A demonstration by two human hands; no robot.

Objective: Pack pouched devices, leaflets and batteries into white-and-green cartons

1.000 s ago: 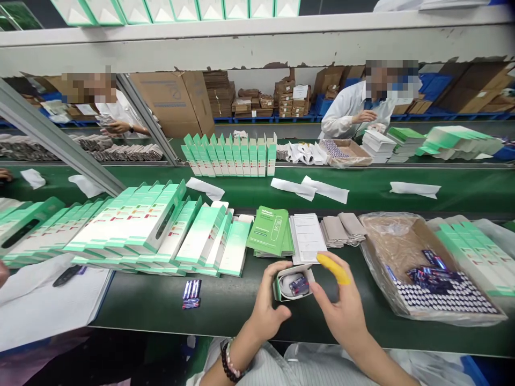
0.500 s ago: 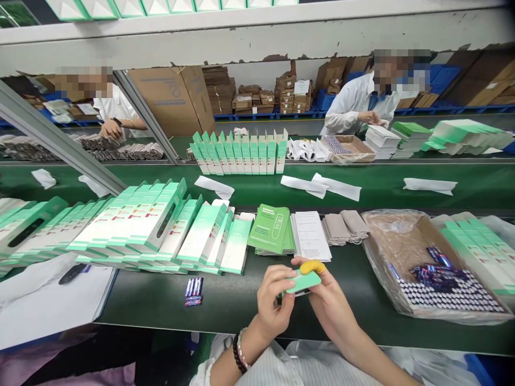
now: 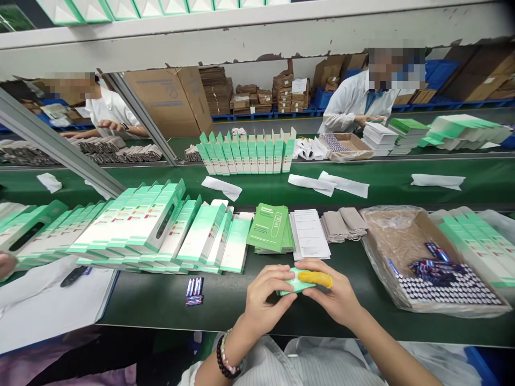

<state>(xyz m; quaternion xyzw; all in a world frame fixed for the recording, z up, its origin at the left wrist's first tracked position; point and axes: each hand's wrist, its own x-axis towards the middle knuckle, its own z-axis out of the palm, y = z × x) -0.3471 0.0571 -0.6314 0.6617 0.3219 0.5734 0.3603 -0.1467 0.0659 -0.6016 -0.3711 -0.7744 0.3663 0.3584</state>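
Both my hands meet over the near edge of the green bench, gripping a green-and-white carton (image 3: 296, 285) between them. My left hand (image 3: 265, 295) is closed on its left end, fingers on top and thumb in front. My right hand (image 3: 336, 292) is closed on the right end; a yellow finger cot (image 3: 316, 278) covers one finger, which lies across the top. Much of the carton is hidden by my fingers. Just beyond are green booklets (image 3: 265, 228) and white leaflets (image 3: 309, 233). A few batteries (image 3: 194, 292) lie to the left.
Green-and-white cartons (image 3: 124, 220) are stacked at left, near a white sheet (image 3: 52, 305). Right of the leaflets are grey pouches (image 3: 344, 224) and a plastic-lined battery tray (image 3: 378, 236). Paper strips (image 3: 346, 184) and upright cartons (image 3: 245, 155) stand beyond. A co-worker's hand (image 3: 6, 264) shows at left.
My hands have tilted the carton and spread flatter over it. The paper strips and upright cartons have shifted right. A co-worker's hand has appeared at the left edge.
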